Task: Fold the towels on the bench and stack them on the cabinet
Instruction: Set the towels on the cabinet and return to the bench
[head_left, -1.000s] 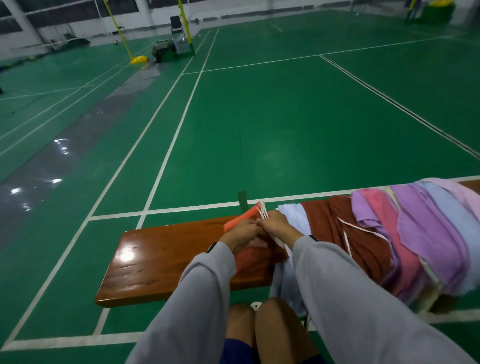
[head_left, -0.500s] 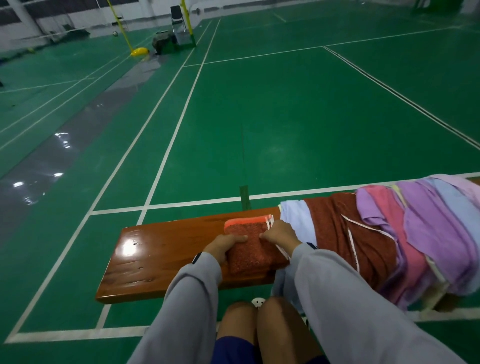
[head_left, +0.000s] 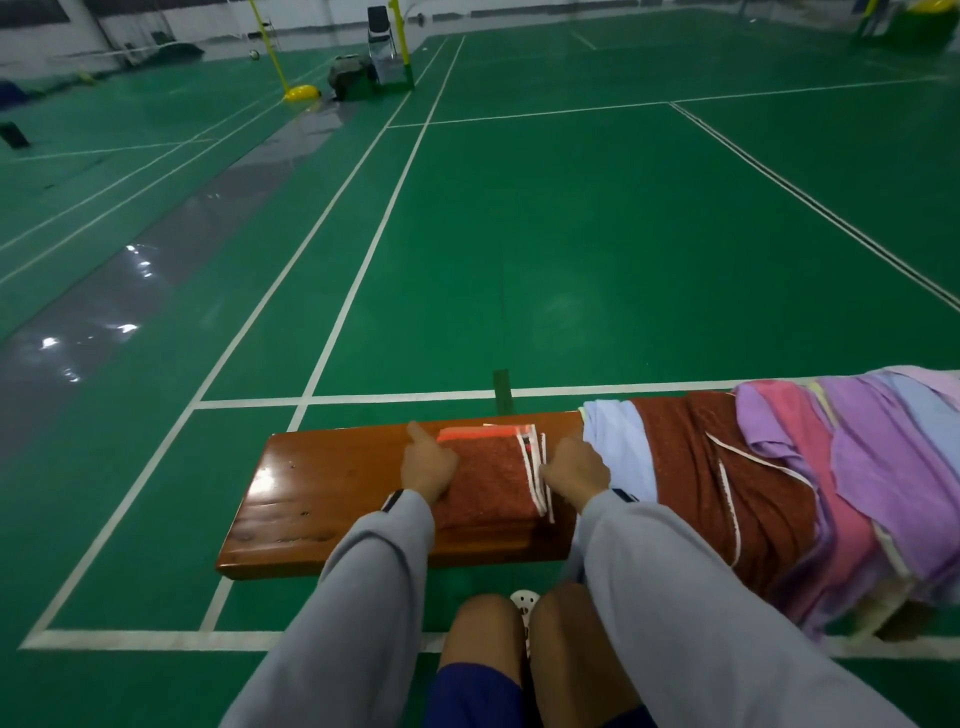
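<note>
Folded rust-red towel (head_left: 488, 483) on wooden bench (head_left: 322, 493).
Flanked by left hand (head_left: 426, 467), forefinger straight; right hand (head_left: 574, 473) curled at trimmed edge, grip unclear.

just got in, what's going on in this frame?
A person is folding towels at a wooden bench on a green court floor. The rust-red towel lies folded on the bench. The left hand rests at its left edge, index finger straight. The right hand sits against its white-trimmed right edge, grip unclear. A pile of unfolded towels lies on the bench to the right.
</note>
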